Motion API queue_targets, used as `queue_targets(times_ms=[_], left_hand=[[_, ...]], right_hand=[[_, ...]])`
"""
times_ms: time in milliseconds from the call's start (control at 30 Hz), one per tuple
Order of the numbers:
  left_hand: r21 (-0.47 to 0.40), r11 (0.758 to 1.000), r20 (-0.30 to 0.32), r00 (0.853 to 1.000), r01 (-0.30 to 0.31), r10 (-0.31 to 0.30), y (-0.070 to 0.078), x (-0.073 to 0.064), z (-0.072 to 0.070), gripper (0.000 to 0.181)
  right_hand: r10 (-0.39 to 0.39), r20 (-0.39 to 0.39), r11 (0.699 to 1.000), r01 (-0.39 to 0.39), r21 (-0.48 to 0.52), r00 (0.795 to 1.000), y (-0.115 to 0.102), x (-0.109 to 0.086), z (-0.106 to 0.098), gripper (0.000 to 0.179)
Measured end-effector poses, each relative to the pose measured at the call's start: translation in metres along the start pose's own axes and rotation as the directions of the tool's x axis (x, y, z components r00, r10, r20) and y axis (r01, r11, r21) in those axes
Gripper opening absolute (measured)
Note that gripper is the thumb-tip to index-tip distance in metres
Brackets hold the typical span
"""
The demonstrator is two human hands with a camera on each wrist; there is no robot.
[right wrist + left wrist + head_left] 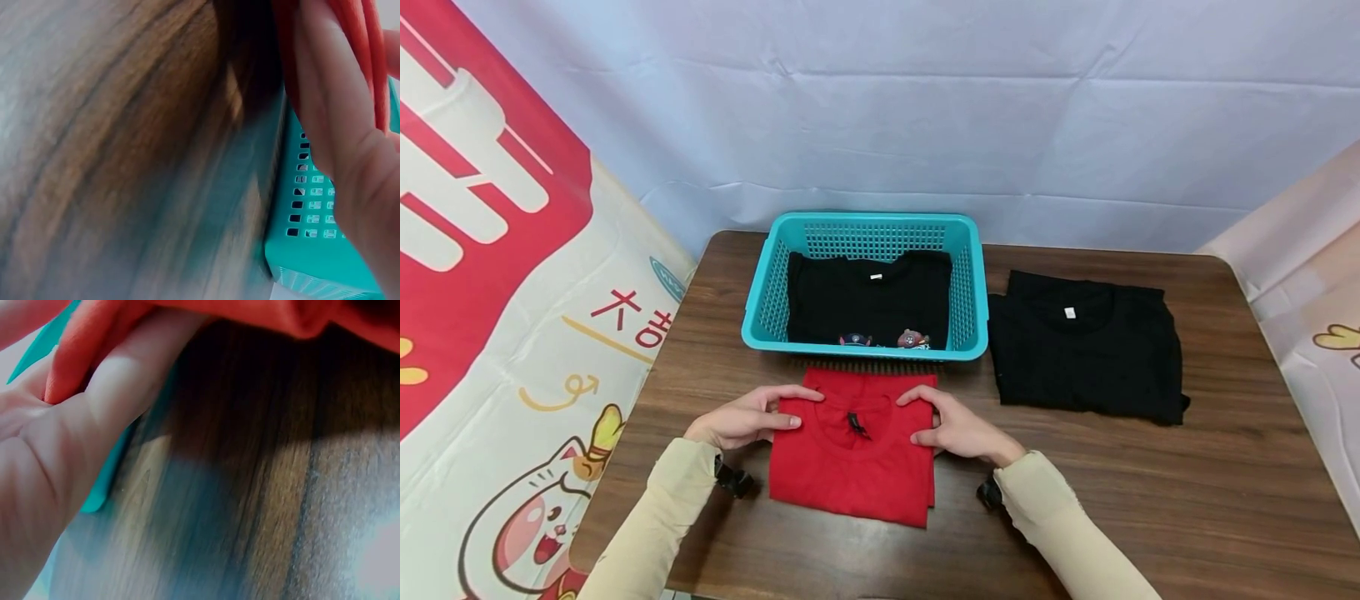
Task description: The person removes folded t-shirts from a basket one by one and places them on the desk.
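Note:
A folded red T-shirt [857, 475] with a dark neck label lies in front of the basket in the head view. My left hand [752, 418] grips its left edge near the collar, thumb and fingers on top of the cloth. On the opposite edge my right hand [958, 423] holds the shirt the same way. Both wrist views show red cloth [250, 312] caught between fingers and thumb, its edge raised off the wood. Behind the shirt stands a turquoise plastic basket [865, 353], and inside it lies a folded black T-shirt [868, 304] with a printed design.
To the right of the basket another folded black T-shirt [1086, 358] lies on the brown wooden table [1225, 483]. A pale curtain [925, 125] hangs along the table's back edge. A printed cloth [512, 333] hangs at the left.

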State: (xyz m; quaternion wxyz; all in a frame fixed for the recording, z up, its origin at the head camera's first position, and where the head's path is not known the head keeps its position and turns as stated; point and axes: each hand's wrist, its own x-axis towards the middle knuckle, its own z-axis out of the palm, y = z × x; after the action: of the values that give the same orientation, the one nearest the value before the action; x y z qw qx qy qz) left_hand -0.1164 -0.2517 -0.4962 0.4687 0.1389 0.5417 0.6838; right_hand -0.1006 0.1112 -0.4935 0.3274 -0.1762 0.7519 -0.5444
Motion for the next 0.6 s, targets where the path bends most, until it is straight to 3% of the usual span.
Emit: queue_targets(times_ms=[133,267,433,600], left_hand=[[0.031,1.0,-0.011,1.0,-0.004,0.004,-0.002,0.002,0.0,0.052],[0.059,0.997,-0.083,0.996,0.041,-0.036,-0.005,0.005,0.0,0.052],[0.053,0.992,-0.214,0.971,0.119,-0.105,-0.008,0.011,0.0,0.05],[0.059,0.986,-0.269,0.954,0.154,-0.133,-0.009,0.014,0.001,0.05]], right_hand=[[0.016,-0.026,1.0,-0.016,-0.026,1.0,0.002,0.001,0.001,0.046],[0.045,-0.055,0.999,-0.047,-0.027,0.997,0.003,0.001,0.001,0.046],[0.088,-0.104,0.994,-0.093,-0.048,0.991,0.004,0.002,-0.001,0.045],[0.107,-0.122,0.99,-0.117,-0.082,0.987,0.004,0.003,-0.001,0.045]])
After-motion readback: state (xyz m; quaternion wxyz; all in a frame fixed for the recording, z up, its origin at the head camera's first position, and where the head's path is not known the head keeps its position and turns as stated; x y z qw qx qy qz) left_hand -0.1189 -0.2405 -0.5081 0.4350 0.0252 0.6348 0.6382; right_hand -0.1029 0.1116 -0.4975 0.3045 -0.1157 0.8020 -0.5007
